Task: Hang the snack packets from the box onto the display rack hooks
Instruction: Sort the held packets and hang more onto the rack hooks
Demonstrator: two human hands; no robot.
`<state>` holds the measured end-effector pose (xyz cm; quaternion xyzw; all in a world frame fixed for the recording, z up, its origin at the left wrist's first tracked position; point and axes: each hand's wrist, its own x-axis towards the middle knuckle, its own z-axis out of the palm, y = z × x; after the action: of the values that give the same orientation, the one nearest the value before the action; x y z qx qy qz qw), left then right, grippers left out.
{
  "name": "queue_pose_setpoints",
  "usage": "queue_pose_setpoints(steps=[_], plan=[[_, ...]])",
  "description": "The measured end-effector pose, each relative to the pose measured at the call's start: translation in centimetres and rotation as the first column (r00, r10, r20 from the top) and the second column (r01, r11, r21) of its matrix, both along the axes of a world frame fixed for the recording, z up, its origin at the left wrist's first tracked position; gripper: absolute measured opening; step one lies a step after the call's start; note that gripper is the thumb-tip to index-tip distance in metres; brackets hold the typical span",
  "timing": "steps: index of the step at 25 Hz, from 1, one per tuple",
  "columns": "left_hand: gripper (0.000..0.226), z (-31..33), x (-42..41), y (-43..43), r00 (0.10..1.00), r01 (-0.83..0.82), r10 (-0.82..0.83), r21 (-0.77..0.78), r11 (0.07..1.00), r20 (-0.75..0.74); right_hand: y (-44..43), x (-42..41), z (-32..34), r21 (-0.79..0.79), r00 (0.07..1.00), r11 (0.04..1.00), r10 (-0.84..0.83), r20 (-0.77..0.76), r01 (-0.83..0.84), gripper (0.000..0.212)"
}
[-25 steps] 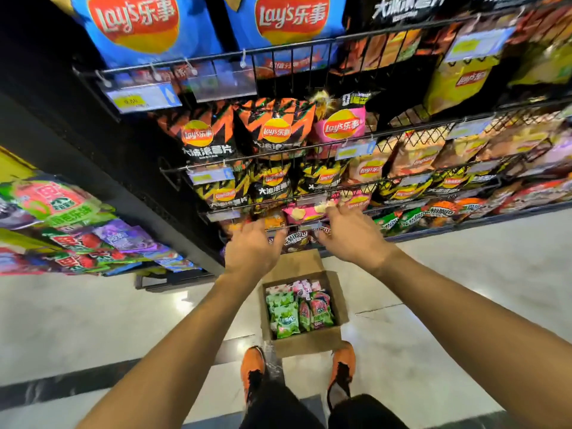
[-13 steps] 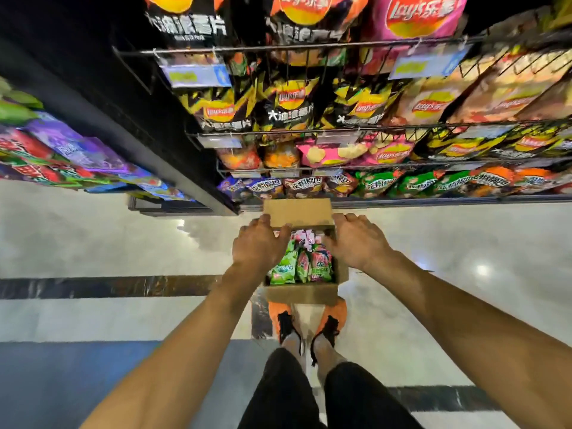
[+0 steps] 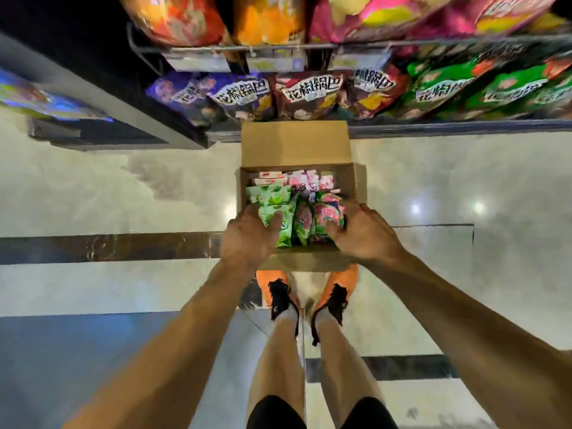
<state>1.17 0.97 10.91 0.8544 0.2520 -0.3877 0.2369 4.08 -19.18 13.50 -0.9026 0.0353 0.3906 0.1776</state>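
Dropped into box [image 3: 297, 147]: L grip [image 3: 247, 235], R grip [image 3: 365, 233], each curled round packets [image 3: 277, 204].

Bright spots are glaring on the glossy floor [image 3: 464, 181]; the rack [image 3: 340, 46] above is smearing with blur, bowing at the edges.
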Motion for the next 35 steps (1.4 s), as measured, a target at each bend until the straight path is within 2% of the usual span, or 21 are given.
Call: queue_pose_setpoints(steps=[2,5,7,9,11,17,21,26,31,35], plan=[[0.068,-3.6,-0.8,-0.3,0.996,-0.091,0.090,-0.046,0.995,-0.008,-0.1,-1.1,-3.9,0.058,0.988,0.987,-0.146,-0.053,0.149,0.054],[0.080,-8.7,-2.1,-0.8,0.971,-0.235,0.237,-0.108,0.966,0.008,0.3,-2.5,-9.7,0.133,0.919,0.912,-0.370,-0.138,0.388,0.047],[0.086,-12.1,-2.9,-1.0,0.944,-0.322,0.328,-0.124,0.939,0.027,0.7,-3.1,-13.6,0.146,0.876,0.866,-0.459,-0.149,0.478,0.044],[0.080,-15.0,-3.4,-1.1,0.925,-0.375,0.379,-0.114,0.920,0.017,1.2,-3.4,-16.9,0.167,0.835,0.820,-0.526,-0.159,0.548,0.038],[0.080,-17.4,-3.7,-1.2,0.918,-0.395,0.396,-0.080,0.915,-0.005,1.5,-3.6,-19.7,0.168,0.845,0.829,-0.514,-0.149,0.534,0.021],[0.081,-22.8,-4.2,-1.9,0.913,-0.405,0.405,0.000,0.914,-0.053,2.3,-4.2,-24.8,0.154,0.886,0.874,-0.446,-0.123,0.461,0.025],[0.080,-24.0,-3.8,-2.7,0.927,-0.367,0.370,0.065,0.928,-0.059,2.5,-4.5,-26.4,0.185,0.882,0.865,-0.470,-0.023,0.466,0.017],[0.072,-24.8,-3.8,-2.8,0.923,-0.382,0.384,0.075,0.921,-0.024,1.7,-5.1,-27.6,0.235,0.849,0.828,-0.528,0.021,0.509,0.025],[0.052,-24.3,-4.1,-2.3,0.893,-0.448,0.450,-0.057,0.892,0.023,1.1,-5.7,-26.7,0.281,0.787,0.762,-0.616,0.036,0.584,0.022],[0.038,-21.8,-4.1,-1.7,0.821,-0.548,0.567,-0.189,0.815,0.063,0.6,-5.1,-23.6,0.410,0.752,0.699,-0.657,0.046,0.586,0.026]])
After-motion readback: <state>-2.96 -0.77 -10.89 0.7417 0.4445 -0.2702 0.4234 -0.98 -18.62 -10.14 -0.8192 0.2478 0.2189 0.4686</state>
